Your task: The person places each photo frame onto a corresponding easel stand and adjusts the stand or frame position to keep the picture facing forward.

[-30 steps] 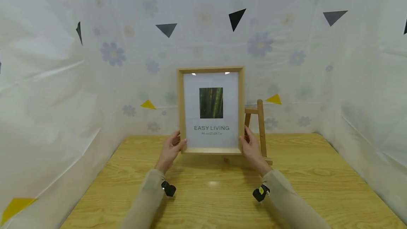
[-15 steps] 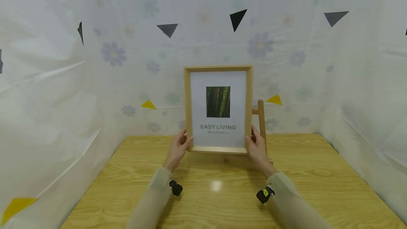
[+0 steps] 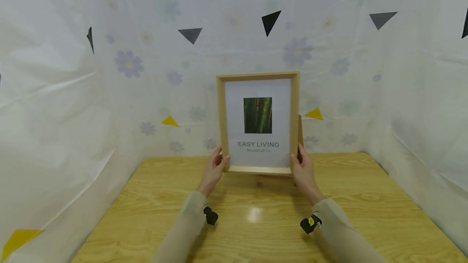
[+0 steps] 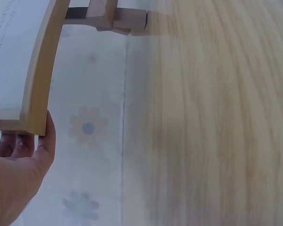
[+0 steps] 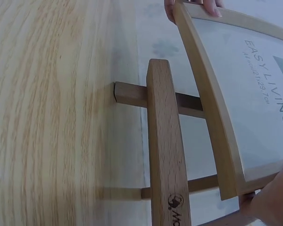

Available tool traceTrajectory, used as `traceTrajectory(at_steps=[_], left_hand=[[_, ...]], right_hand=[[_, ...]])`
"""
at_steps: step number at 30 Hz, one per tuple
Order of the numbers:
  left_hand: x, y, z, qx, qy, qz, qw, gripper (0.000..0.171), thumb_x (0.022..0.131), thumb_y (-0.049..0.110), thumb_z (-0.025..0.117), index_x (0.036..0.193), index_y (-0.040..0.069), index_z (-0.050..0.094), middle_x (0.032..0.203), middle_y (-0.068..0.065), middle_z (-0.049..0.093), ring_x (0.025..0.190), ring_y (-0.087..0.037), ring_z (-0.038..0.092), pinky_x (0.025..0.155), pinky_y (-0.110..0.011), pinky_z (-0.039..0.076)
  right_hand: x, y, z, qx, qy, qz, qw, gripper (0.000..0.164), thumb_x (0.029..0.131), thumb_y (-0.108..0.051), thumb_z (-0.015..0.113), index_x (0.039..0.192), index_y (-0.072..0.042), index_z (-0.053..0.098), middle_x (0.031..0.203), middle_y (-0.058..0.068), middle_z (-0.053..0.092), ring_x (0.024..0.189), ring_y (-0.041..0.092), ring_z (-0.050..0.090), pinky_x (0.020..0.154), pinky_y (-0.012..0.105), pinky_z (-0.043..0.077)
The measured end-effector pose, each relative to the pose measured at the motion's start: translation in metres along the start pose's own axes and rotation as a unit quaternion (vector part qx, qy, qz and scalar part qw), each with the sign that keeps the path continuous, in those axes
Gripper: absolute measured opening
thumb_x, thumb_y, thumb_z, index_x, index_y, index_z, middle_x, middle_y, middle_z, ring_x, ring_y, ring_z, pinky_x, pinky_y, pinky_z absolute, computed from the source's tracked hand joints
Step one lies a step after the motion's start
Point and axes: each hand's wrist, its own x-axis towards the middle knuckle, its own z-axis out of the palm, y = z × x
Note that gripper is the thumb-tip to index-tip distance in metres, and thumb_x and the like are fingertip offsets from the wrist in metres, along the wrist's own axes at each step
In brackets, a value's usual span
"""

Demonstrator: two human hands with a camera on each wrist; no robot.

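A light wooden picture frame (image 3: 258,157) with a dark green picture and the words "EASY LIVING" is held upright above the table. My left hand (image 3: 214,169) grips its lower left side, thumb on the front and fingers round the edge. On the opposite side my right hand (image 3: 304,172) grips the lower right edge the same way. Behind the picture frame stands a small wooden easel (image 5: 165,136), mostly hidden in the head view. In the right wrist view the picture frame's bottom edge is above the easel's ledge, and I cannot tell whether they touch.
The wood-grain table (image 3: 153,222) carries the easel near its back. A white flowered curtain (image 3: 146,92) encloses the back and sides, with black, grey and yellow triangles stuck on it.
Both hands have moved the picture frame to the right and slightly up, and it looks a little larger. It now covers most of the easel.
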Motion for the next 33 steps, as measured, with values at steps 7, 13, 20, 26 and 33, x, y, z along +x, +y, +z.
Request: traceTrajectory(at_steps=[7,13,20,26,33], left_hand=[[0.007,0.009,0.005,-0.017,-0.044,-0.001,0.9989,0.055,0.101,0.015,0.055,0.153,0.012,0.035,0.122,-0.026,0.06,0.104,-0.038,0.06,0.077,-0.037,0.051],[0.015,-0.008,0.018,-0.009,-0.041,-0.004,0.9991,0.06,0.1,0.025,0.058,0.154,0.015,0.033,0.123,-0.023,0.061,0.106,-0.033,0.061,0.077,-0.034,0.053],[0.016,-0.006,0.031,0.016,-0.043,-0.014,0.9988,0.063,0.1,0.032,0.059,0.154,0.015,0.032,0.122,-0.019,0.061,0.107,-0.028,0.06,0.078,-0.031,0.052],[0.014,-0.008,0.04,0.038,-0.05,-0.023,0.9978,0.065,0.099,0.036,0.059,0.155,0.016,0.032,0.126,-0.017,0.06,0.118,-0.032,0.056,0.086,-0.039,0.053],[0.016,-0.011,0.052,0.027,-0.066,-0.042,0.9966,0.065,0.099,0.036,0.059,0.155,0.018,0.031,0.133,-0.017,0.056,0.125,-0.034,0.052,0.091,-0.042,0.052]], right_hand=[[-0.007,-0.002,-0.002,-0.006,0.031,-0.008,0.999,0.057,0.107,-0.019,0.038,0.159,-0.02,0.012,0.16,0.011,0.026,0.14,0.028,0.035,0.091,0.01,0.042],[-0.008,-0.002,-0.011,-0.006,0.06,-0.006,0.998,0.056,0.107,-0.019,0.038,0.159,-0.019,0.015,0.159,0.013,0.03,0.135,0.029,0.039,0.082,0.007,0.042],[-0.012,0.001,-0.022,-0.006,0.06,0.007,0.998,0.059,0.107,-0.024,0.036,0.159,-0.016,0.009,0.161,0.011,0.023,0.142,0.029,0.031,0.091,0.005,0.038],[-0.017,0.009,-0.03,-0.024,0.071,0.011,0.997,0.057,0.107,-0.024,0.036,0.159,-0.016,0.012,0.158,0.014,0.03,0.139,0.03,0.037,0.089,0.007,0.04],[-0.019,0.017,-0.041,-0.018,0.076,0.02,0.997,0.056,0.107,-0.023,0.034,0.159,-0.017,0.012,0.157,0.017,0.031,0.137,0.032,0.037,0.086,0.005,0.041]])
